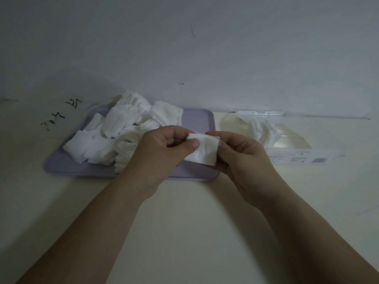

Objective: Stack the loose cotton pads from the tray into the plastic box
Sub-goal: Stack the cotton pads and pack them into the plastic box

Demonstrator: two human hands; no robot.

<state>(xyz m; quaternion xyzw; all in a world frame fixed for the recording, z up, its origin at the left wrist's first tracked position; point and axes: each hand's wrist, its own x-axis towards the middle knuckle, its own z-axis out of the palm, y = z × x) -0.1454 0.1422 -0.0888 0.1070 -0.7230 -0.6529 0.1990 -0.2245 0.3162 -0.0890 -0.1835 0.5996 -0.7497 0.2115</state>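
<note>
Pale worktop [194, 212] holds a lilac tray [196, 119] heaped with loose cotton pads [114, 124] at ten o'clock from the hands, and a clear plastic box [291, 148] at two o'clock. Left hand [162, 156] and right hand [244, 160] pinch one pad [204, 151] over the tray's near edge.

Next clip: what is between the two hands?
In the head view, a white cotton pad, perhaps a few stacked, spans the gap; the left hand and the right hand each pinch one side, above the purple tray.
</note>
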